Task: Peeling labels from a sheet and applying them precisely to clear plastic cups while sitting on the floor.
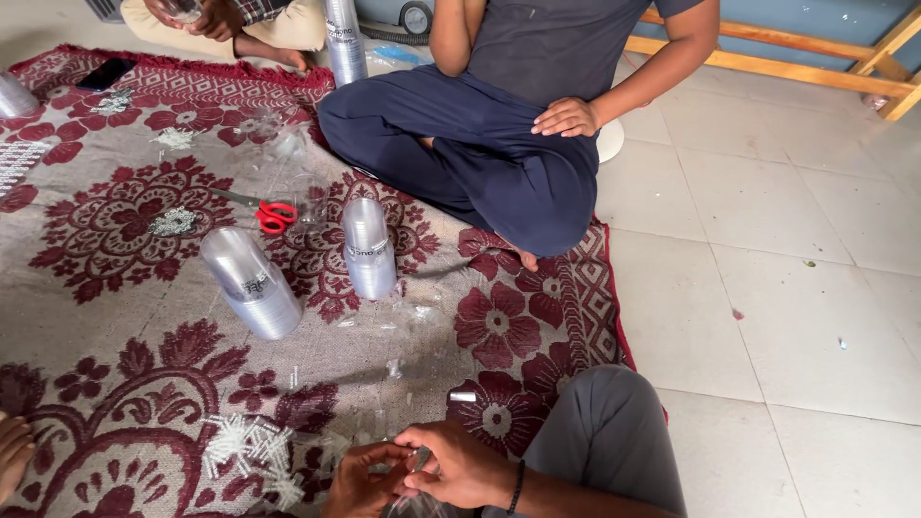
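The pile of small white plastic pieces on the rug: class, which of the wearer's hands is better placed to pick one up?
Probably the left hand: it sits nearer the pile of small white plastic pieces, while the right hand lies farther away.

1. Clear plastic sleeve of stacked cups (251,281), lying tilted on the rug, with a small dark label band.
2. Second clear sleeve (368,247), upright just right of the first, banded alike.
3. Tall sleeve (343,38) at top.
4. Dark phone (106,74), screen blank, top left.
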